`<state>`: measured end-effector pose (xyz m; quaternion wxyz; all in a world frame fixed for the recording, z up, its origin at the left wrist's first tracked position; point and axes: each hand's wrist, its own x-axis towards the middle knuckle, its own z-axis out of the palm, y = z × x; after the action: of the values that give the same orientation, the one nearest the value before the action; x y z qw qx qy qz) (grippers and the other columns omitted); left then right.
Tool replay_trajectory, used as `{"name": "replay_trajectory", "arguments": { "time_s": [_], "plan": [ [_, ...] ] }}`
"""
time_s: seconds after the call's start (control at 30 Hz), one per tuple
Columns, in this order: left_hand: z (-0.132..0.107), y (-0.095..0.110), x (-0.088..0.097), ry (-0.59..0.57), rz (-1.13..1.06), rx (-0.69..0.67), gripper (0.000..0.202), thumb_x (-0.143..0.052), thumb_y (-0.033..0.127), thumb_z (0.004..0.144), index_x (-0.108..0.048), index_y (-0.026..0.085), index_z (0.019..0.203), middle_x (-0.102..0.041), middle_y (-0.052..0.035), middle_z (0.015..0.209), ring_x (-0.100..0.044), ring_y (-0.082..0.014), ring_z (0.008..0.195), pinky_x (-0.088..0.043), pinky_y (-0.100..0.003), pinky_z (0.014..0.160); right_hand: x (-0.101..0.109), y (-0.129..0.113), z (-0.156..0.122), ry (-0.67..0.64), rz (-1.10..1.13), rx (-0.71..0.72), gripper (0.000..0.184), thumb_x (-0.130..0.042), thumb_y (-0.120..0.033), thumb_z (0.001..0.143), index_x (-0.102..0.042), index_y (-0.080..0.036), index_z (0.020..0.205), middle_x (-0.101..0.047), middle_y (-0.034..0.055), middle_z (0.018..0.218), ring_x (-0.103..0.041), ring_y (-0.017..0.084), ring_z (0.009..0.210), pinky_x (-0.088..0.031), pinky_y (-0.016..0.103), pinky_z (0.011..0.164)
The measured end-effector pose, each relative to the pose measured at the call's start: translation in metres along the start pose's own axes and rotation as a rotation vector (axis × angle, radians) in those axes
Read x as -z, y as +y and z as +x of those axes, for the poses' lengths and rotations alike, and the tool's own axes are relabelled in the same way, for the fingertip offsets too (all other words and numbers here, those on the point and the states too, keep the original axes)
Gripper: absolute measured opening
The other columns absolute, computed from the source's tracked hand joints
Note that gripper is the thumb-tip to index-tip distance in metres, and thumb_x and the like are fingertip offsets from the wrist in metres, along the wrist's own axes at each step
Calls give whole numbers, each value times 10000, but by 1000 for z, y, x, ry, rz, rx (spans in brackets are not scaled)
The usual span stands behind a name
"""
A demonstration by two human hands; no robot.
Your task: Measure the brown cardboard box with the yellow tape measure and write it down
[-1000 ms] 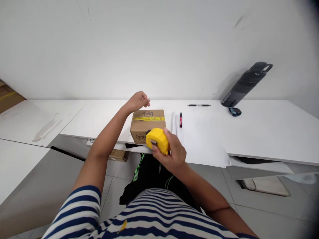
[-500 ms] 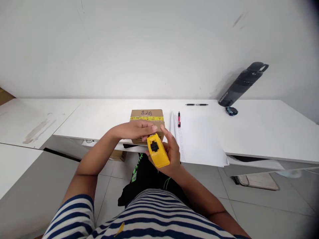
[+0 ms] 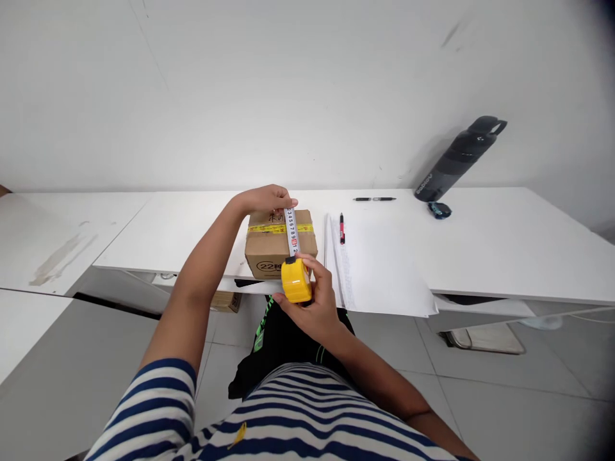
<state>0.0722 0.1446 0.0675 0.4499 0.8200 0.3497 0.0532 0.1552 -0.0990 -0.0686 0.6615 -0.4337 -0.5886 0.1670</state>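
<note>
Half a second back your left hand (image 3: 266, 197) was down by the yellow plastic tape measure case (image 3: 296, 281); now it sits at the far top edge of the small brown cardboard box (image 3: 280, 245), fingertips pinching the end of the white steel blade (image 3: 291, 233), which has been drawn out across the lid from 6 o'clock to 12. So the blade now spans the box front to back, and its printed numbers face up and can be read. Your right hand (image 3: 314, 306) is wrapped around the case, holding it at the near edge of the box, just off the front rim of the white laminate desk (image 3: 504, 243). The box is matte corrugated card, square-cornered, with a strip of glossy yellow tape (image 3: 269, 228) across the lid (handwriting beside it, partly hidden under your fingers) and a printed oval on the front face. At 3 o'clock from the box lies a white paper sheet (image 3: 384, 269) with a red pen (image 3: 341, 228) on it; further out towards 2 o'clock, a black pen (image 3: 374, 199) and a dark, smooth water bottle (image 3: 457, 158) standing by the wall.
</note>
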Motion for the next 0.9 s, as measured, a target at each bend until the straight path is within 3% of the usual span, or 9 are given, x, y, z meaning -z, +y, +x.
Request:
{"name": "replay_trajectory", "arguments": {
  "time_s": [0.1, 0.17, 0.3, 0.43, 0.6, 0.73, 0.9],
  "plan": [
    [13, -14, -8, 196, 138, 37, 324, -667, 482, 871, -560, 195, 765, -584, -12, 719, -494, -141, 637, -373, -306, 647, -1, 0, -1, -111, 77, -143, 965, -826, -411, 812, -245, -332, 1579, -486, 155, 1494, -565, 276, 1353, -581, 446, 1034],
    [16, -22, -16, 264, 164, 59, 328, -621, 512, 890, -550, 205, 799, -582, -14, 744, -483, -149, 642, -357, -307, 640, -1, -2, 0, -192, 74, -157, 988, -811, -439, 824, -216, -348, 1607, -470, 144, 1500, -564, 279, 1344, -569, 456, 1050],
    [13, -28, -24, 243, 212, 34, 387, -592, 560, 887, -532, 208, 739, -594, -29, 771, -487, -163, 662, -351, -315, 640, -4, 1, 3, -203, -30, -83, 868, -793, -468, 837, -330, -353, 1563, -478, 134, 1481, -549, 295, 1356, -533, 507, 1097],
    [2, -26, -29, 180, 230, -61, 384, -630, 548, 865, -560, 203, 711, -612, -30, 793, -517, -166, 699, -360, -304, 657, -2, 10, 14, -123, 27, -227, 835, -750, -503, 866, -304, -312, 1546, -503, 168, 1466, -680, 245, 1142, -656, 387, 840],
    [-3, -27, -37, 222, 199, -88, 388, -610, 549, 879, -548, 201, 718, -602, -19, 773, -499, -158, 702, -338, -296, 649, 4, 12, 33, -130, 25, -318, 825, -801, -523, 807, -387, -308, 1488, -604, 129, 1360, -727, 195, 872, -659, 343, 678],
    [2, -30, -37, 186, 147, -75, 397, -630, 543, 862, -508, 204, 694, -555, -4, 735, -444, -139, 651, -327, -297, 633, 7, 16, 34, -97, -8, -238, 828, -805, -550, 791, -415, -295, 1474, -604, 139, 1356, -727, 204, 878, -656, 340, 656],
    [7, -31, -37, 199, 140, -52, 400, -671, 524, 836, -500, 202, 670, -538, -13, 731, -436, -143, 654, -321, -305, 631, 10, 19, 17, -120, -105, 72, 853, -840, -555, 752, -423, -291, 1447, -602, 135, 1303, -686, 266, 1086, -656, 408, 805]
  ]
}}
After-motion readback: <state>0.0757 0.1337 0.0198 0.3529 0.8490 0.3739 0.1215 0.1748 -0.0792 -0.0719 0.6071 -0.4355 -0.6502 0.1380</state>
